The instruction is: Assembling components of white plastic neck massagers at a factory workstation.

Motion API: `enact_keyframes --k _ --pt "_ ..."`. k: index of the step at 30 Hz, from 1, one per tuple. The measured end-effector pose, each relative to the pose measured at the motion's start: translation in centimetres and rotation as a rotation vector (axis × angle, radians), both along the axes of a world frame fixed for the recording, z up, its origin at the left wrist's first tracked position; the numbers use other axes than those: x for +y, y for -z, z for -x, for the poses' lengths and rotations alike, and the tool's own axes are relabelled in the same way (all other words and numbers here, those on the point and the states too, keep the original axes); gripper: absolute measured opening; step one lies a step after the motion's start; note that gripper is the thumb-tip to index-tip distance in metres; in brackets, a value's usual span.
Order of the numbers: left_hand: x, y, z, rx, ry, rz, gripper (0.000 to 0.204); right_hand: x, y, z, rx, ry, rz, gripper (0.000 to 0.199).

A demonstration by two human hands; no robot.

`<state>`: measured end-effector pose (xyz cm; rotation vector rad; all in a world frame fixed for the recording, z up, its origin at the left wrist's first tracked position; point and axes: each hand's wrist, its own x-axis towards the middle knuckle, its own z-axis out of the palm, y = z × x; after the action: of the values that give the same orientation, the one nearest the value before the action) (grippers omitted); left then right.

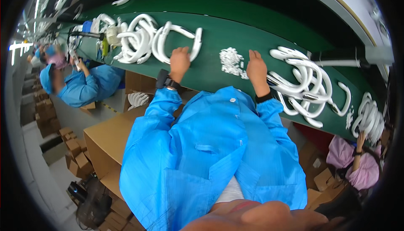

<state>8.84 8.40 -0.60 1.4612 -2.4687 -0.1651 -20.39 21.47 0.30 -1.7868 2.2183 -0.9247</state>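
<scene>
I had the left hand (180, 61) by the curved parts (196, 45), upper centre-left, and the right hand (256, 72), fingers together, beside small pieces (230, 61), upper centre; either grip, I couldn't tell. A careless sweep risked scattering pieces across the worktop (210, 74).

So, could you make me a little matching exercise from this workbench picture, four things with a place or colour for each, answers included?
1. left hand
2. small white pieces
3. jacket
4. cardboard box

A. brown, at the wearer's left
B. beside a curved white part
C. bright blue, on the wearer
D. on the green bench, between the left hand and right hand

Pairs: 1-B, 2-D, 3-C, 4-A
</scene>
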Motion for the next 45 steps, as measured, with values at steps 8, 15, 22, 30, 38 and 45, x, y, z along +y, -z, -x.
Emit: enact_keyframes --k 8,15,22,30,38,45 --pt "-3.2 -3.0 -3.6 -0.058 -0.523 0.221 0.049 -1.6 7.8 -4.3 0.391 -0.057 -0.313 0.017" --pt "-5.1 0.7 -7.9 -0.009 -0.649 -0.358 0.043 -0.9 8.6 -3.6 0.166 -0.030 -0.205 0.010" --pt "-8.6 3.5 -10.5 0.354 -0.267 -0.393 0.048 -2.1 9.7 -3.2 0.067 -0.012 -0.261 0.015" --pt "-5.6 -1.9 3.0 1.126 -0.247 -1.107 0.032 0.5 9.3 -2.9 -0.144 0.043 -0.176 0.017" --pt "-1.2 -0.2 10.3 1.380 -0.145 -1.406 0.034 0.5 8.1 -2.9 -0.566 0.127 -0.221 0.025" --pt "0.2 -1.1 12.8 1.366 -0.030 -1.782 0.030 0.7 3.4 -0.7 -1.225 0.112 -0.128 0.021"
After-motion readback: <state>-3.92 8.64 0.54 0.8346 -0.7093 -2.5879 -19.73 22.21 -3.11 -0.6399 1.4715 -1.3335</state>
